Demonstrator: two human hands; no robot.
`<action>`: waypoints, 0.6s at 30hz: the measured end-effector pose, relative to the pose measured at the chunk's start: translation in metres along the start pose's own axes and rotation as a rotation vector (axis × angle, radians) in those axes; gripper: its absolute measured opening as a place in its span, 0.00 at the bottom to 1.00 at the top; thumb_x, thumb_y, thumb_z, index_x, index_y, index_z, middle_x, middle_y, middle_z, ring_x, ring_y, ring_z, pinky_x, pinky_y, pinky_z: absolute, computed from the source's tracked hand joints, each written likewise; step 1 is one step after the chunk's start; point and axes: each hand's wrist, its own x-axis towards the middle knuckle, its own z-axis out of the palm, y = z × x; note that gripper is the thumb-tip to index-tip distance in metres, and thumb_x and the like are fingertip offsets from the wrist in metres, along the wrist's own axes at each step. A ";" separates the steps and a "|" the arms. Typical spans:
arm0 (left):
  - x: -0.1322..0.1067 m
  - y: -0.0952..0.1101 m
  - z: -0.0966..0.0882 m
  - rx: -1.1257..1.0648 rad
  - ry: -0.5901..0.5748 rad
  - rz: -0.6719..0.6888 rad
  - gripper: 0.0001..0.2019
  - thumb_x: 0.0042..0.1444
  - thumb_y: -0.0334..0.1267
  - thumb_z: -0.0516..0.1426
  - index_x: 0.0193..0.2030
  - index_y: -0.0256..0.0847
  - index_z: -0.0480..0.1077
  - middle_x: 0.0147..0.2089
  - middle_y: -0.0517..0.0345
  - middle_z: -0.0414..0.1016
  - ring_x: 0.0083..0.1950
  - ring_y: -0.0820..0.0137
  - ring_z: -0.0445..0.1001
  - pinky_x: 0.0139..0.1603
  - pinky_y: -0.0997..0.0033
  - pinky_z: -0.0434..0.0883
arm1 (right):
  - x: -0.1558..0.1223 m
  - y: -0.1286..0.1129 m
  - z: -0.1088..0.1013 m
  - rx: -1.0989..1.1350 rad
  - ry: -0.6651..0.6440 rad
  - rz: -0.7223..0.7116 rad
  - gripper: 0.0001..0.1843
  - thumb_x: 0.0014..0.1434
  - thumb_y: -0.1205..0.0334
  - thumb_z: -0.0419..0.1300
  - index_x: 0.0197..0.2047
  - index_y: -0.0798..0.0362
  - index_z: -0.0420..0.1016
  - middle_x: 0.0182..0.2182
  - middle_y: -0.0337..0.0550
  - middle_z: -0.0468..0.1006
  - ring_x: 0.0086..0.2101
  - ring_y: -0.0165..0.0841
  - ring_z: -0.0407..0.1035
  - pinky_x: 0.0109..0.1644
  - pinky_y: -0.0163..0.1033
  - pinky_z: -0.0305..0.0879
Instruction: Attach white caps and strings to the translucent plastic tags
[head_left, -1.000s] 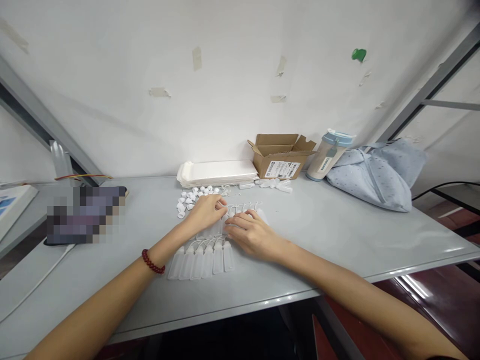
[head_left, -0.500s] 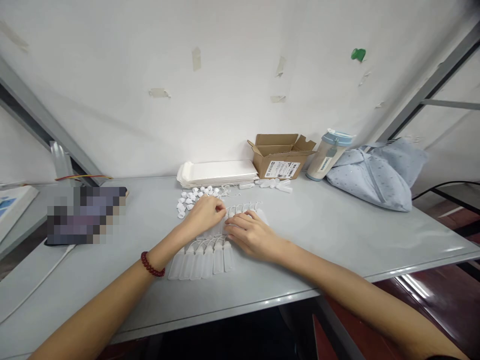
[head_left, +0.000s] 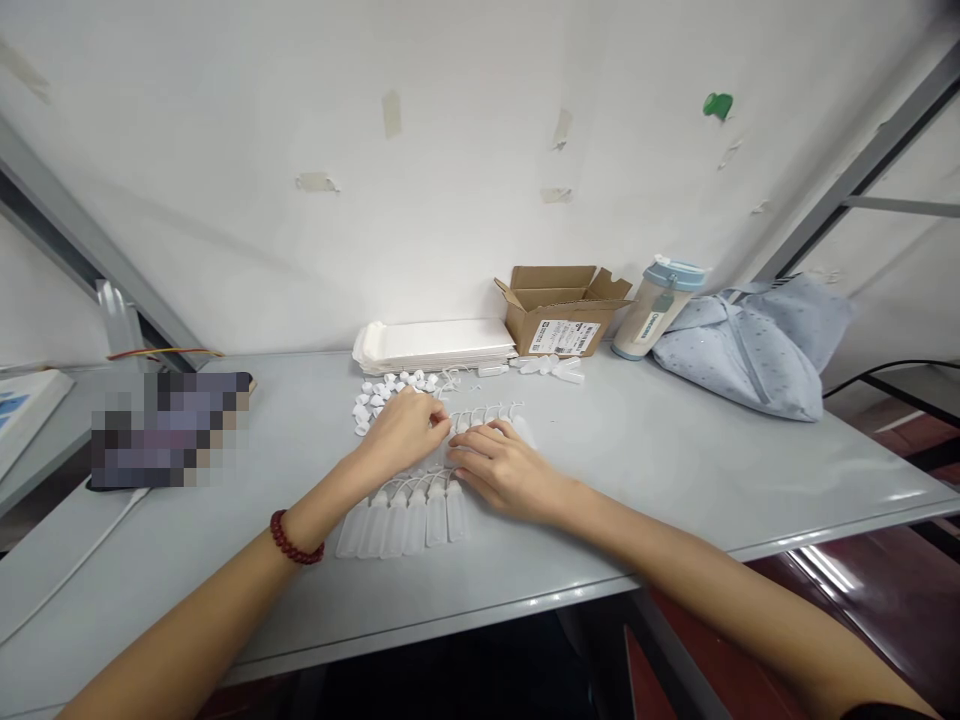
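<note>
My left hand rests on the grey table, fingers curled in a pinch at a row of small translucent plastic bottles joined by thin stems. What the fingertips pinch is too small to name. My right hand lies palm down on the same row, fingers pressed together and flat on the bottles. A second row of the same bottles lies just in front of both hands. A scatter of small white caps sits beyond the left hand.
At the back stand a stack of white flat packs, an open cardboard box, a light blue tumbler and a pale blue cloth bag. A blurred dark item and a white cable lie left. The table's front edge is close.
My left hand has drawn slightly back toward me and my left wrist has shifted left. The right hand stays in place on the bottles.
</note>
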 end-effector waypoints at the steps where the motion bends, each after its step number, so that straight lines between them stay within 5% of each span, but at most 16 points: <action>1: -0.001 0.001 0.000 0.005 0.008 0.000 0.14 0.50 0.33 0.50 0.21 0.42 0.75 0.24 0.56 0.77 0.33 0.63 0.73 0.37 0.67 0.66 | 0.000 0.000 0.000 -0.001 -0.003 0.002 0.10 0.64 0.66 0.50 0.43 0.57 0.71 0.43 0.49 0.75 0.43 0.37 0.66 0.46 0.42 0.56; 8: -0.001 -0.002 -0.003 -0.006 -0.042 -0.012 0.14 0.51 0.33 0.50 0.20 0.41 0.74 0.25 0.56 0.78 0.34 0.63 0.72 0.40 0.65 0.67 | 0.001 -0.001 -0.002 0.009 0.003 0.003 0.09 0.64 0.66 0.51 0.43 0.57 0.71 0.43 0.49 0.75 0.42 0.36 0.66 0.47 0.42 0.56; 14: -0.002 -0.005 0.000 0.007 -0.015 -0.032 0.14 0.52 0.32 0.49 0.33 0.41 0.77 0.39 0.55 0.80 0.47 0.57 0.70 0.47 0.62 0.67 | 0.000 -0.001 -0.001 -0.001 0.010 0.001 0.09 0.64 0.66 0.51 0.43 0.57 0.71 0.43 0.49 0.76 0.43 0.36 0.66 0.47 0.42 0.55; 18: -0.004 -0.004 0.001 -0.001 -0.037 -0.009 0.16 0.51 0.29 0.47 0.34 0.41 0.77 0.39 0.57 0.80 0.48 0.58 0.70 0.49 0.61 0.67 | 0.000 0.000 0.000 0.002 0.013 -0.002 0.10 0.64 0.66 0.50 0.44 0.56 0.71 0.43 0.49 0.76 0.42 0.36 0.66 0.47 0.42 0.55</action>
